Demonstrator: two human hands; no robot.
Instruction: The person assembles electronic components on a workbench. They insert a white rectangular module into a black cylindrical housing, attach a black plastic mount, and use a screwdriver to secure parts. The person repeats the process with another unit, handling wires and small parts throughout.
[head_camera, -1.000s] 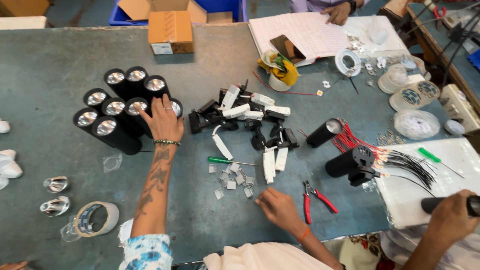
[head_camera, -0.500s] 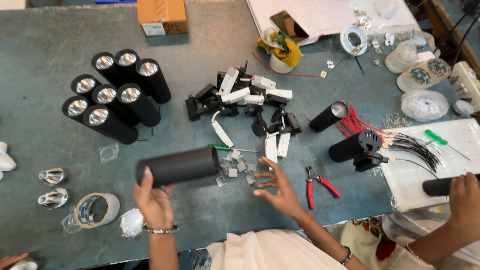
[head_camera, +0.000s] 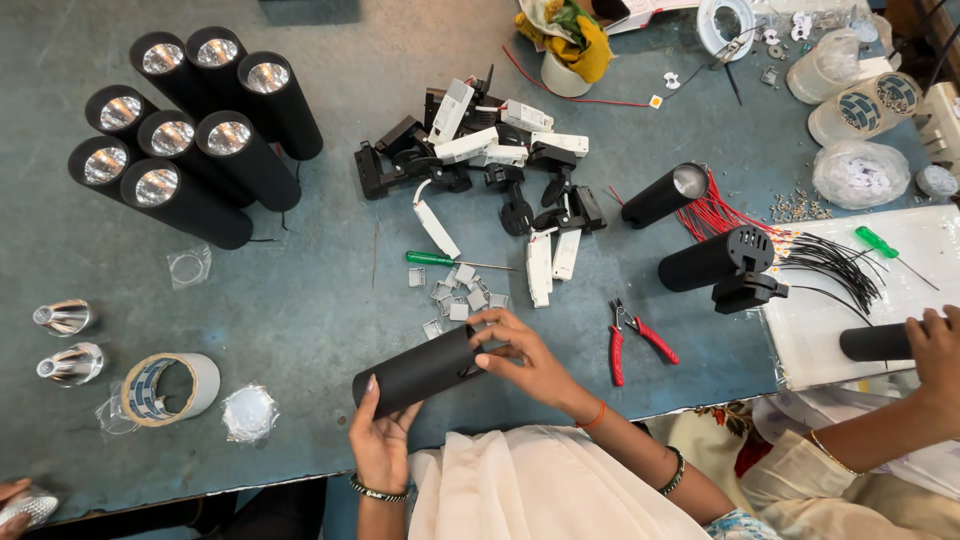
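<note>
Blue-grey worktable (head_camera: 300, 330), scuffed and full of lamp parts. Both of the person's hands now hold one black tube (head_camera: 420, 370) right at the near edge of the table, close to the body.

What just changed: half a sec ago the tube was lying a bit further out on the table, w/ only the left hand (head_camera: 383, 440) at its end and the right hand (head_camera: 520, 355) flat beside it, fingers spread. Now the tube is lifted and tilted. Left hand cups its low end from below, fingers curled round it. Right hand pinches the top end, thumb and fingertips closed at the rim, maybe pushing sth in there; too small to tell what. So I think the work on this tube has begun, not just the picking up.

A full sec ago the left hand was up at the bunch of standing black tubes (head_camera: 190, 130), far behind where the held tube is now. That bunch has one less tube now.

Other stuff, all seen from the held tube: small silver clips (head_camera: 455, 295) just behind it, green screwdriver (head_camera: 440, 260) behind those, red pliers (head_camera: 635, 340) to the right, tape roll (head_camera: 170, 388) to the left. Pile of black and white fittings (head_camera: 490, 160) well behind. Far right, another person's hand (head_camera: 935, 345) grips a diff black tube (head_camera: 875, 342).
</note>
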